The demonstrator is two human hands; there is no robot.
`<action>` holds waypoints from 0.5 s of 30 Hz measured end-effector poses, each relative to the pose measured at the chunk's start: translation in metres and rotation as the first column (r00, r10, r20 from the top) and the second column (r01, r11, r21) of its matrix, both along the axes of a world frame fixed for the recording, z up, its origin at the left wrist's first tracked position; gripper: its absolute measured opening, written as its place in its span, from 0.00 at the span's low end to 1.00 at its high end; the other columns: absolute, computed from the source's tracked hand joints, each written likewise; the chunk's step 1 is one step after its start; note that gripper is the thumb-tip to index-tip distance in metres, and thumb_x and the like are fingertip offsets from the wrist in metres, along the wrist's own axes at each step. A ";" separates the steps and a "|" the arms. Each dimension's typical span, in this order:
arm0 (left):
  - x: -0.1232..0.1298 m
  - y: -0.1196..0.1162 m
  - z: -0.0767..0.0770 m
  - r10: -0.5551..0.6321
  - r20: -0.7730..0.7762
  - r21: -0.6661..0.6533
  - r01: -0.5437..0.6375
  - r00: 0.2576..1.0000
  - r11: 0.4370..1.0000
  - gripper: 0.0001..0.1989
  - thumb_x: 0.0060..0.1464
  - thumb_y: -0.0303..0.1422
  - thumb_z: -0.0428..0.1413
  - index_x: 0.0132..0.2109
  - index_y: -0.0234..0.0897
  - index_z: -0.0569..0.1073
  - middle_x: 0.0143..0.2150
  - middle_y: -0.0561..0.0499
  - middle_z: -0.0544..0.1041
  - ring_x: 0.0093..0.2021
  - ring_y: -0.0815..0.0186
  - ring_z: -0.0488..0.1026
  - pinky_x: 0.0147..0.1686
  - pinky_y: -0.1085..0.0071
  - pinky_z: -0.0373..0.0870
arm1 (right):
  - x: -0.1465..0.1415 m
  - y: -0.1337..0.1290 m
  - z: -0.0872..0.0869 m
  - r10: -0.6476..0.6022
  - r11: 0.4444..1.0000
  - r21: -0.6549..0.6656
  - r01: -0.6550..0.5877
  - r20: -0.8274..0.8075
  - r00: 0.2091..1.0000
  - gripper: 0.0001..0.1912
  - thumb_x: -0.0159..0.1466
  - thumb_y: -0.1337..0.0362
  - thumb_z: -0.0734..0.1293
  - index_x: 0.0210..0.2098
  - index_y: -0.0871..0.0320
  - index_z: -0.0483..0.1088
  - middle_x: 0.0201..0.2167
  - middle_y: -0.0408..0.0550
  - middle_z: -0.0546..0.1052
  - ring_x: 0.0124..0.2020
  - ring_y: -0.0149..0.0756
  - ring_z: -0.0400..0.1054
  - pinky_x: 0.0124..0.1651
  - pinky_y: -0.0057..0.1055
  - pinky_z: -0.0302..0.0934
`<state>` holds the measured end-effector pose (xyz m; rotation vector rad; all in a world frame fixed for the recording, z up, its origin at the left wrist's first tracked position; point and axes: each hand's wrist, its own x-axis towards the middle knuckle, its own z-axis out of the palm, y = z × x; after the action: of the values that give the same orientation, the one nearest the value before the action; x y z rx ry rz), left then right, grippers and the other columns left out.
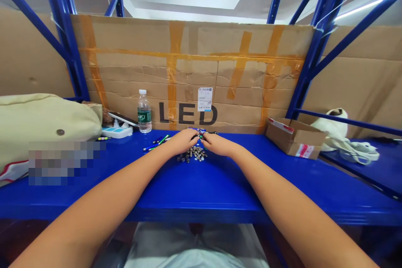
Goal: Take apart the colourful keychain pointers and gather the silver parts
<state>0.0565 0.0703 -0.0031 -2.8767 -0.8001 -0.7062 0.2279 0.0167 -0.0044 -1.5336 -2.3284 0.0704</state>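
My left hand (185, 140) and my right hand (217, 144) meet over the far part of the blue shelf, fingertips almost touching. Both have their fingers bent inward around something small with a bit of green; its kind is too small to make out. Just below the fingers lies a loose pile of small shiny metal pieces (192, 153). Several thin blue and green pen-like sticks (157, 143) lie left of my left hand. More blue sticks (197, 130) show behind the fingertips, partly hidden by them.
A water bottle (144, 113) stands behind, beside a white power strip (117, 132) and a dark flat device (123, 118). A cream bag (47, 121) takes up the left. On the right sits an open cardboard box (293, 138). A cardboard wall (144, 67) closes the back.
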 end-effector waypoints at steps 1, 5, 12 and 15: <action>0.000 0.002 -0.001 -0.003 0.010 0.003 0.003 1.000 1.000 0.11 0.60 0.31 0.47 0.40 0.34 0.73 0.41 0.44 0.77 0.42 0.60 0.72 0.44 0.66 0.67 | -0.001 0.001 -0.001 -0.008 1.000 0.018 0.008 0.023 1.000 0.12 0.67 0.65 0.56 0.46 0.63 0.66 0.45 0.58 0.74 0.41 0.37 0.69 0.43 0.30 0.58; 0.000 0.007 -0.004 -0.015 0.058 0.001 0.015 0.998 1.000 0.09 0.58 0.31 0.50 0.41 0.34 0.74 0.41 0.45 0.77 0.43 0.60 0.73 0.45 0.67 0.67 | -0.005 0.005 -0.002 -0.113 0.993 0.031 0.112 0.017 0.993 0.12 0.67 0.66 0.55 0.43 0.63 0.67 0.44 0.59 0.75 0.40 0.39 0.69 0.41 0.28 0.57; 0.005 0.004 -0.003 -0.007 0.053 0.062 0.003 0.999 0.998 0.09 0.58 0.31 0.52 0.43 0.31 0.73 0.41 0.42 0.77 0.43 0.58 0.73 0.44 0.65 0.68 | -0.005 0.009 -0.004 -0.234 0.967 0.069 0.246 -0.141 0.962 0.12 0.68 0.65 0.53 0.40 0.63 0.66 0.41 0.59 0.76 0.40 0.38 0.69 0.38 0.27 0.55; 0.005 0.002 0.000 0.002 0.059 0.064 -0.006 0.998 0.998 0.10 0.58 0.32 0.52 0.43 0.31 0.73 0.42 0.42 0.77 0.44 0.58 0.73 0.45 0.65 0.68 | -0.008 0.011 -0.008 -0.262 0.954 0.098 0.283 -0.184 0.947 0.13 0.69 0.64 0.52 0.41 0.63 0.64 0.40 0.59 0.75 0.40 0.38 0.69 0.38 0.27 0.54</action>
<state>0.0611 0.0721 -0.0031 -2.8085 -0.7752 -0.8042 0.2197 0.0278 -0.0122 -1.7001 -1.9350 -0.0120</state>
